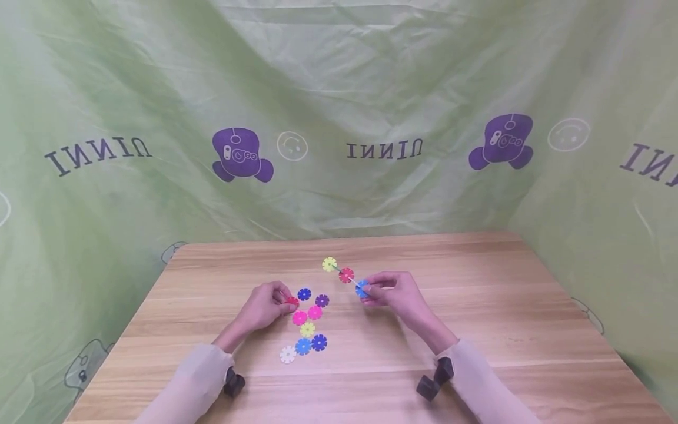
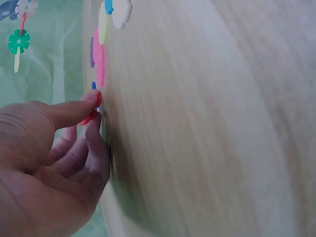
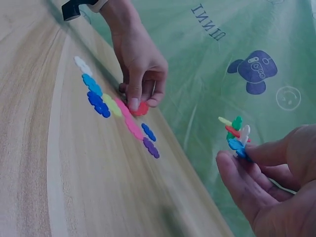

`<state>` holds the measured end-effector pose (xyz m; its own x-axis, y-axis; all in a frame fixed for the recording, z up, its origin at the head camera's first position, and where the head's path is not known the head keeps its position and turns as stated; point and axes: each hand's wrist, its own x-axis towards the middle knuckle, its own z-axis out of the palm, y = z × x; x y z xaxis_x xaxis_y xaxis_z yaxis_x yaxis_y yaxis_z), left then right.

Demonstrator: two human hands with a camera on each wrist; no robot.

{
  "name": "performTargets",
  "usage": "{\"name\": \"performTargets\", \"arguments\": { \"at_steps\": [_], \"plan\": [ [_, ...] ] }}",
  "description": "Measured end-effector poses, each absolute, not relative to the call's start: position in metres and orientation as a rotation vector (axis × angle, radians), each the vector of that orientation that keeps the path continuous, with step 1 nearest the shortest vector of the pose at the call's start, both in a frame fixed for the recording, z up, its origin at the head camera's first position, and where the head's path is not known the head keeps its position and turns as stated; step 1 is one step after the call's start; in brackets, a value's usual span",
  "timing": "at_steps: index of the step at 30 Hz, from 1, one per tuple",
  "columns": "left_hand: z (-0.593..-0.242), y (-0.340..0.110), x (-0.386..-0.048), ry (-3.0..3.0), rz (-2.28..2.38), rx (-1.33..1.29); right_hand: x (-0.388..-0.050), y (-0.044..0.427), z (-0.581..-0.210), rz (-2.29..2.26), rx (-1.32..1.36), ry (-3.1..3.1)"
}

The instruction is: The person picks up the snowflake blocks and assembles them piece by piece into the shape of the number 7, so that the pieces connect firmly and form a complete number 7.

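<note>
My left hand [image 1: 263,307] pinches a red notched plastic disc [image 1: 293,301] between thumb and fingertips, low over the table. In the left wrist view the thumb and fingers partly cover this disc [image 2: 98,100]. My right hand [image 1: 404,297] grips a chain of interlocking discs by its blue disc [image 1: 361,288], held above the table. Along the chain stand a red disc [image 1: 346,275] and a yellow disc [image 1: 329,264]; a green disc [image 2: 19,42] and a white disc [image 2: 27,7] also show in the left wrist view. Fingers hide the chain's near end.
Loose discs lie by my left hand: dark blue [image 1: 304,294], purple [image 1: 322,301], two pink [image 1: 299,318], yellow [image 1: 307,329], light blue [image 1: 303,346], another dark blue [image 1: 319,342] and white [image 1: 288,354]. A green printed curtain [image 1: 318,200] surrounds the wooden table [image 1: 477,353].
</note>
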<state>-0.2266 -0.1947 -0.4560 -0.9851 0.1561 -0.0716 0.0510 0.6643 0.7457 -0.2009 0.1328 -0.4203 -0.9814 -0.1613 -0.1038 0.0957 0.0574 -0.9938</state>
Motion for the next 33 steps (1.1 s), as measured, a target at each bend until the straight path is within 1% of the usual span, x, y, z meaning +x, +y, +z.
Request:
{"name": "performTargets", "arguments": {
  "at_steps": [6, 15, 22, 33],
  "plan": [
    [-0.445, -0.187, -0.219, 2.735, 1.395, 0.116, -0.2, 0.128, -0.421, -2.015, -0.024, 2.174],
    [-0.426, -0.146, -0.198, 2.581, 1.646, 0.153, -0.2, 0.123, -0.42, -2.05, -0.016, 2.1],
    [-0.421, -0.126, -0.192, 2.425, 1.816, 0.181, -0.197, 0.117, -0.417, -2.062, -0.037, 2.063],
    [-0.422, -0.112, -0.186, 2.45, 1.865, 0.21, -0.195, 0.111, -0.416, -2.067, -0.046, 2.043]
  ]
}}
